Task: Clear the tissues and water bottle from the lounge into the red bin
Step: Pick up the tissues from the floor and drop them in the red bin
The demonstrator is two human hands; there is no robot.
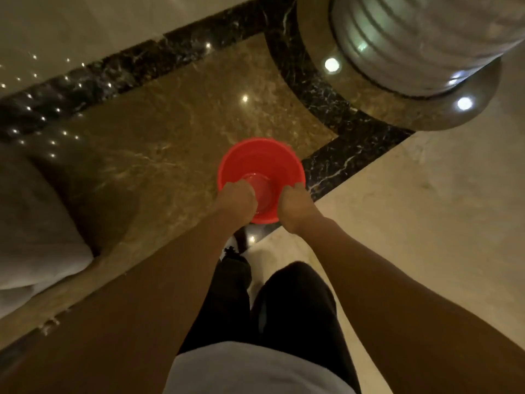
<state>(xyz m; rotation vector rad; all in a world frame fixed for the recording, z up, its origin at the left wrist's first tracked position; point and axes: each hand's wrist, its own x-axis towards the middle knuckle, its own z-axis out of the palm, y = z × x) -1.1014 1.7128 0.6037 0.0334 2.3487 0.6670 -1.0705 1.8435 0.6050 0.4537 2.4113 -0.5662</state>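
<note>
A round red bin (260, 159) hangs in front of me over the marble floor, and its inside looks bare. My left hand (237, 199) grips the rim on its left side. On the right side my right hand (295, 206) grips the rim too. Both arms reach straight down from me. No tissues or water bottle show in this view.
A pale cushioned seat (37, 223) fills the left edge. A ribbed silver column (426, 38) on a round base stands at the top right. Black marble bands (341, 163) cross the glossy floor. My dark-trousered legs (284, 302) are below the bin.
</note>
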